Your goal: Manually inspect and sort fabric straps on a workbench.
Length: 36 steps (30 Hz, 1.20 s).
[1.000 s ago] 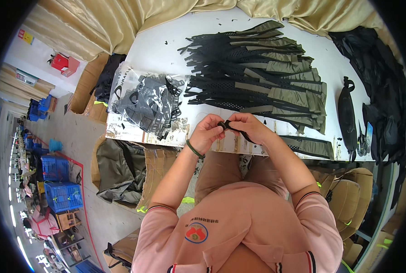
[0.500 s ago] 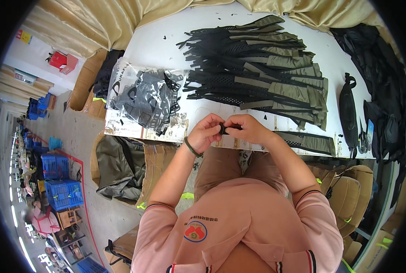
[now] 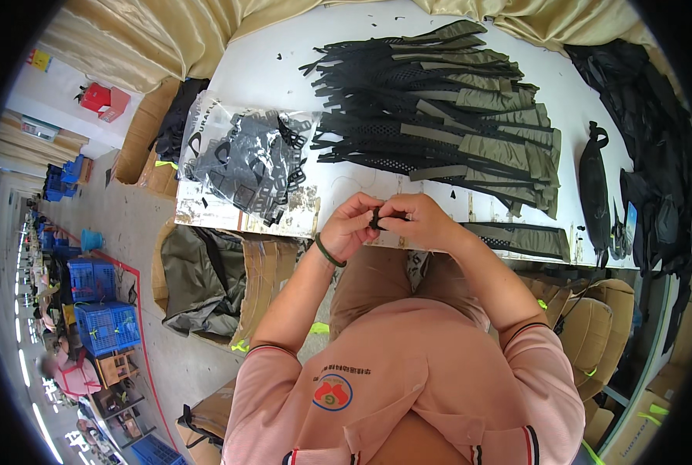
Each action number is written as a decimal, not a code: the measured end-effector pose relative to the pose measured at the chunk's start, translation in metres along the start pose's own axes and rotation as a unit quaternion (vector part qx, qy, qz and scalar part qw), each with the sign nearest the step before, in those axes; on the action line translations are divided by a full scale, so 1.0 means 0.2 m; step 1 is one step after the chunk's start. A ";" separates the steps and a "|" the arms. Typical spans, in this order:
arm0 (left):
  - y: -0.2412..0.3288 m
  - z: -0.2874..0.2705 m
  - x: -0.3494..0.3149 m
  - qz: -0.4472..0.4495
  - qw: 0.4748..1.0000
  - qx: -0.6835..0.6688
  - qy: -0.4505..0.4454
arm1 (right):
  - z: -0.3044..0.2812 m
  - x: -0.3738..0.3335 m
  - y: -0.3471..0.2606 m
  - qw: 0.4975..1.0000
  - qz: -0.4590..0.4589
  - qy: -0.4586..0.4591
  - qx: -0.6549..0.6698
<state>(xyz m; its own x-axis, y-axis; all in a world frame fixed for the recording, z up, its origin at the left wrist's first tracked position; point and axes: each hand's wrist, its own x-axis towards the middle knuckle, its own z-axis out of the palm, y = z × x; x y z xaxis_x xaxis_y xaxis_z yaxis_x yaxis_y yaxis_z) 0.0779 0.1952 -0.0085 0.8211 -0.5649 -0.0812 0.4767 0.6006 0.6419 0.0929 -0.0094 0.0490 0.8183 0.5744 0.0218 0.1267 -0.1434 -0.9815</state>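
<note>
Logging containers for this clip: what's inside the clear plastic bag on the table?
The plastic bag holds many dark buckles, heaped together; whatever lies beneath them is hidden.

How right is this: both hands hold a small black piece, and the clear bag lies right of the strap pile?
Wrong side: the head view shows the clear bag left of the strap pile. The left hand and right hand do hold the black piece.

a gold curtain hangs in folds across the top. at upper left, a red box shows beside a white wall. below, a blue bucket stands near 2 blue crates; farther down appears a person in pink.
</note>
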 end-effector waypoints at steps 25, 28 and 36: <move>-0.06 0.18 0.04 0.079 0.977 0.044 0.191 | 0.03 -0.02 0.02 0.933 -0.227 0.192 -0.204; -0.05 0.23 0.05 0.101 0.963 0.104 0.227 | 0.03 -0.05 0.00 0.991 0.000 0.128 0.044; -0.10 0.21 0.04 0.163 0.939 0.211 0.216 | 0.02 -0.03 0.03 0.979 0.134 0.099 0.120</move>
<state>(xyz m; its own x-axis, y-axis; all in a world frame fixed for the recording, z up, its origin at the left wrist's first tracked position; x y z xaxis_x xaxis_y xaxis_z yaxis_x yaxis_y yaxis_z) 0.0617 0.1556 0.0092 0.9961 -0.0535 -0.0702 0.0852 0.3725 0.9241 0.0871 -0.0101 0.0430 0.8996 0.3715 -0.2294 -0.2229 -0.0611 -0.9729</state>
